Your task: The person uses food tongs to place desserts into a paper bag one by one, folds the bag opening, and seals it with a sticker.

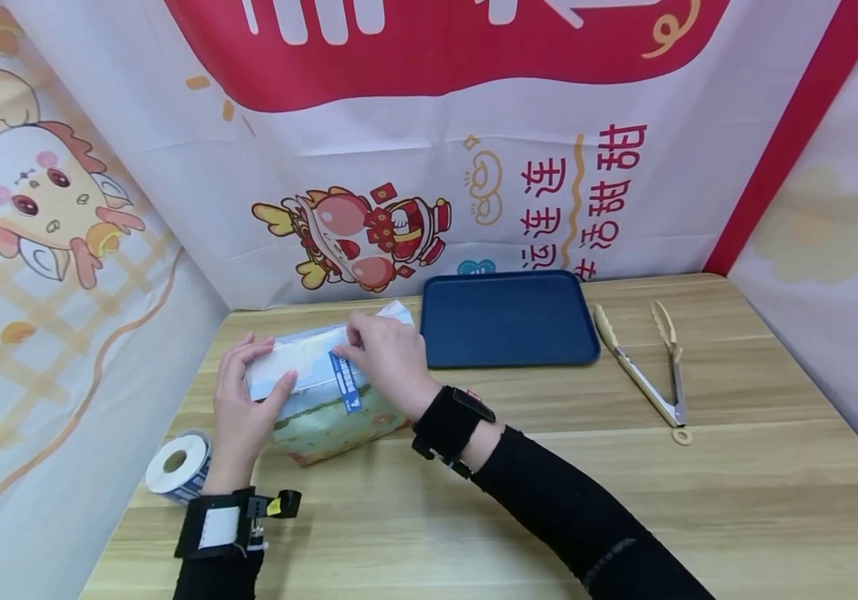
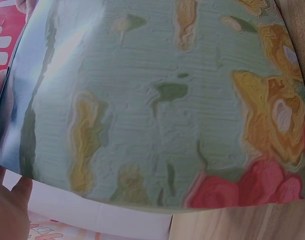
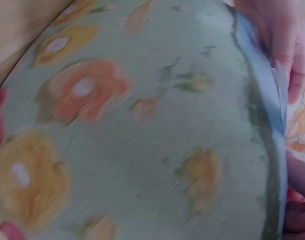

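Note:
A paper bag (image 1: 338,425) with a green floral print and a pale blue top band leans on the table, its top folded over. My left hand (image 1: 244,400) grips the folded top at its left end, thumb in front. My right hand (image 1: 391,354) has its thumb and finger pinched at the upper end of a blue sticker label (image 1: 347,385), which runs down across the fold. The printed side of the bag (image 2: 142,115) fills most of the left wrist view, and its flowers (image 3: 87,87) show in the right wrist view. Both wrist views hide the sticker.
Left of the bag stands a roll of blue labels (image 1: 179,467). Behind and to the right lies a dark blue tray (image 1: 511,321). Spread metal tongs (image 1: 649,383) with beige tips rest farther right. A printed cloth backdrop (image 1: 368,133) borders the wooden table (image 1: 736,467).

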The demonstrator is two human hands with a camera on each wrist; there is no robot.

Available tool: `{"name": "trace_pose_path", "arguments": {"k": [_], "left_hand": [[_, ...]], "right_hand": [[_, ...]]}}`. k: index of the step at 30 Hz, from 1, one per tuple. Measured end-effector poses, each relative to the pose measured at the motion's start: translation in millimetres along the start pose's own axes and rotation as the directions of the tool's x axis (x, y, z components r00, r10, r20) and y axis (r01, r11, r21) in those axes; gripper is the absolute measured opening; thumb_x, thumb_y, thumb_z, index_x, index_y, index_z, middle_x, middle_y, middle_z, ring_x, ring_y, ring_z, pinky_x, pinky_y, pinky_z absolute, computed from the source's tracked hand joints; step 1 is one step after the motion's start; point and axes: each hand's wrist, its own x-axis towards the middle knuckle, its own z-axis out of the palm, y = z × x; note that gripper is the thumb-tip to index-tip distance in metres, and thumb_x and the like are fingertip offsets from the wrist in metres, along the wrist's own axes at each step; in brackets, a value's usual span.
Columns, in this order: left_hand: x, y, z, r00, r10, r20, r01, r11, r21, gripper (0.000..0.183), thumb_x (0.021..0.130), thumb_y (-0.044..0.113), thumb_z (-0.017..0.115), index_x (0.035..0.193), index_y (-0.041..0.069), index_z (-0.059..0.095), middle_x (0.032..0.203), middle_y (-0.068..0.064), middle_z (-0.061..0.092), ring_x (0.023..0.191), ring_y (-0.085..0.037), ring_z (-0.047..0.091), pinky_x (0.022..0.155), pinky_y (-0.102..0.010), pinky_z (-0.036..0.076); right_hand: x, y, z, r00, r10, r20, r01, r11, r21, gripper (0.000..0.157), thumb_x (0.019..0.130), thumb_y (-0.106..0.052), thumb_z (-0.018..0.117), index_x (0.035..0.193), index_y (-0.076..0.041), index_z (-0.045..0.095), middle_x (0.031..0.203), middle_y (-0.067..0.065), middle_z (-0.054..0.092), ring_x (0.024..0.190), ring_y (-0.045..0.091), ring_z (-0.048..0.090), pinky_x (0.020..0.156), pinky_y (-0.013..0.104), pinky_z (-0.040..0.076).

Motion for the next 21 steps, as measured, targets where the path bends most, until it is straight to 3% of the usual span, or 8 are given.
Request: {"name": "trace_pose_path", "arguments": {"k": [5,12,17,21], "left_hand": [[0.8,-0.1,-0.1,1.000,-0.005,0.002,0.005,1.000,0.000,0.046,0.076,0.005,0.075,0.118,0.000,0.057,0.128,-0.015,0.056,0.133,-0.019,0.030,0.109,-0.055,0.021],[2.2,1.1,-0.3,1.000,-0.005,0.006,0.005,1.000,-0.003,0.046,0.077,0.007,0.075,0.118,0.000,0.057,0.128,-0.016,0.056,0.133,-0.026,0.030,0.109,-0.056,0.020],[1.0,0.5,0.1,1.000,0.010,0.003,-0.010,1.000,0.001,0.045,0.077,0.007,0.075,0.117,0.000,0.057,0.128,-0.018,0.056,0.133,-0.027,0.030,0.109,-0.056,0.020],[1.1,-2.3,-0.6,0.999,0.036,0.014,-0.036,0.999,0.009,0.044,0.076,0.005,0.075,0.116,-0.001,0.058,0.127,-0.019,0.056,0.134,-0.027,0.029,0.109,-0.057,0.020]], "right_hand": [[-7,6,4.2,0.986,-0.167,0.015,0.168,0.982,-0.091,0.030,0.082,-0.046,0.064,0.074,-0.019,0.054,0.067,-0.007,0.049,0.055,0.006,0.044,0.043,0.020,0.027],[-16,16,6.8,0.913,-0.408,0.002,0.402,0.899,-0.176,0.032,0.082,-0.046,0.064,0.082,-0.014,0.059,0.070,-0.003,0.048,0.054,0.007,0.046,0.042,0.022,0.034],[-19,21,6.4,0.866,-0.492,0.082,0.498,0.839,-0.220,0.036,0.080,-0.049,0.063,0.090,-0.014,0.059,0.076,-0.001,0.043,0.056,0.008,0.042,0.043,0.021,0.036],[-18,22,5.3,0.841,-0.524,0.135,0.541,0.809,-0.228,0.039,0.078,-0.048,0.065,0.094,-0.014,0.060,0.080,-0.001,0.046,0.062,0.007,0.046,0.047,0.021,0.042]]}}
